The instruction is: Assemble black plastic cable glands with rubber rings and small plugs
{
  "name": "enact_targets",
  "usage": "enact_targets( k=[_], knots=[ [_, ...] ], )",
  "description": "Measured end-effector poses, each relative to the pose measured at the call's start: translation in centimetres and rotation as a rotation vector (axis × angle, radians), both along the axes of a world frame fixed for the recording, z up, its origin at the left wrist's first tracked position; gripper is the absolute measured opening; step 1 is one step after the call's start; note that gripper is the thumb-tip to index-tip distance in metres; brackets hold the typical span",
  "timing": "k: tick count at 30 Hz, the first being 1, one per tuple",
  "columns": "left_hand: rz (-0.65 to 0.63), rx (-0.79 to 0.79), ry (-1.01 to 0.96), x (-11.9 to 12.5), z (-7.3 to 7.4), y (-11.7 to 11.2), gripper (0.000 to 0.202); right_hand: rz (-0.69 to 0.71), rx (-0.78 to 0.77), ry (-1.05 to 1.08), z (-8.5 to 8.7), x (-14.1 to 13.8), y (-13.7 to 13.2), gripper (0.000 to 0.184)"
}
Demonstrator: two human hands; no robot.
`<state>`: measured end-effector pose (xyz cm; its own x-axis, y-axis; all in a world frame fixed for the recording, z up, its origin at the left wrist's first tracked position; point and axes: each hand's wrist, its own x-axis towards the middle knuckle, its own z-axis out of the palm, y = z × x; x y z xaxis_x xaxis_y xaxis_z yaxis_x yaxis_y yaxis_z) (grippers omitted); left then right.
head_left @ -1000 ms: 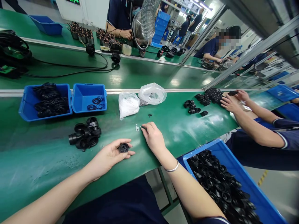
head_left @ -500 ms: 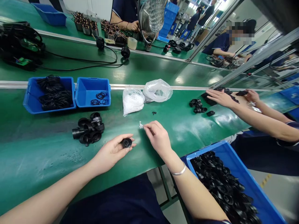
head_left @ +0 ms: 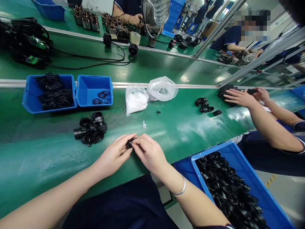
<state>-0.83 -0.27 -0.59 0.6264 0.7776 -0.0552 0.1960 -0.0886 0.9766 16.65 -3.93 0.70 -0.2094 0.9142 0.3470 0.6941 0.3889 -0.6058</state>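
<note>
Small black round plastic cap (head_left: 130,143) is pinched in left hand (head_left: 114,156), likely steadied for right hand (head_left: 148,153), fingertips closed on it, right of black housing cluster (head_left: 91,130).

Both bare forearms come in low, the left from about 8 o'clock, the right from 5 o'clock. The left hand (head_left: 113,156) and right hand (head_left: 148,153) meet fingertip to fingertip, fingers curled and pinched tight together.
</note>
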Motion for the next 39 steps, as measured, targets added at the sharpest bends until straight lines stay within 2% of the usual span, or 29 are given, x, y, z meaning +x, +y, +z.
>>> enact_targets(
  k=[7,12,16,18,20,22,24,27,31,39],
  knots=[
    [0.004,0.097,0.106,-0.1,0.1,0.0,0.048,-0.037,-0.028,-0.023,0.2,-0.5,0.2,0.013],
    [0.027,0.091,0.116,-0.2,-0.3,0.0,0.053,-0.089,-0.018,-0.129,0.0,-1.5,0.5,0.017],
    [0.042,-0.006,0.071,-0.2,-0.7,0.0,0.053,-0.063,-0.051,-0.148,0.4,-1.6,0.7,0.017],
    [0.066,-0.106,-0.006,0.0,-0.6,-0.1,0.052,0.0,-0.08,-0.089,0.9,-0.6,1.1,0.015],
    [0.068,-0.234,-0.114,0.3,-0.4,-0.2,0.052,-0.025,-0.078,-0.017,1.3,1.4,1.9,0.014],
    [0.043,-0.337,-0.192,0.6,-0.1,-0.4,0.051,-0.204,-0.038,-0.001,1.2,4.2,3.1,0.014],
    [0.022,-0.378,-0.212,0.8,0.3,-0.4,0.05,-0.419,-0.014,-0.076,0.5,7.2,4.5,0.013],
    [0.015,-0.388,-0.203,0.9,0.6,-0.4,0.049,-0.523,-0.056,-0.191,-1.1,10.5,6.6,0.011],
    [0.005,-0.398,-0.184,1.0,0.7,-0.1,0.049,-0.533,-0.043,-0.217,-2.3,11.5,8.4,0.012],
    [-0.01,-0.437,-0.169,1.0,0.6,0.1,0.051,-0.561,0.001,-0.24,-2.5,11.5,8.7,0.015]
  ],
)
